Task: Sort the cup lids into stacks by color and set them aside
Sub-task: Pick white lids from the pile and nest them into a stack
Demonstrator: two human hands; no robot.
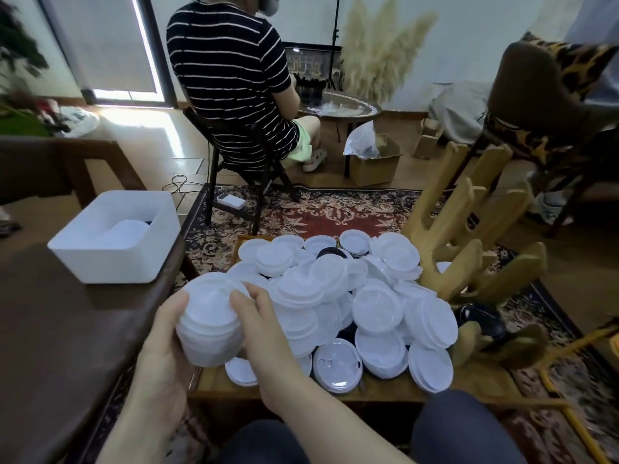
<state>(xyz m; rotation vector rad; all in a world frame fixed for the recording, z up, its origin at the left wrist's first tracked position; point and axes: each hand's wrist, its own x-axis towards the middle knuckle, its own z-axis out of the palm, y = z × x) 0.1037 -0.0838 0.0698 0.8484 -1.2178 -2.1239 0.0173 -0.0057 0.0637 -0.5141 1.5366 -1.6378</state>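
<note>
A stack of white cup lids (pixel 209 321) is held over the gap between two tables. My left hand (pixel 164 346) grips the stack from the left and underneath. My right hand (pixel 259 324) holds its right side, fingers curled over the top edge. A big loose pile of white lids (pixel 351 296) covers the wooden tray (pixel 301 388) in front of me. A few black lids (pixel 330 252) peek out from under the pile, and one black lid (pixel 482 318) lies to its right. A white bin (pixel 115 237) on the left table holds white lids.
The dark brown table (pixel 67 329) with the bin is on my left. A wooden cactus-shaped stand (pixel 469 256) rises right of the tray. A person in a striped shirt (pixel 231 78) sits on a chair ahead, back turned. A patterned rug lies beneath.
</note>
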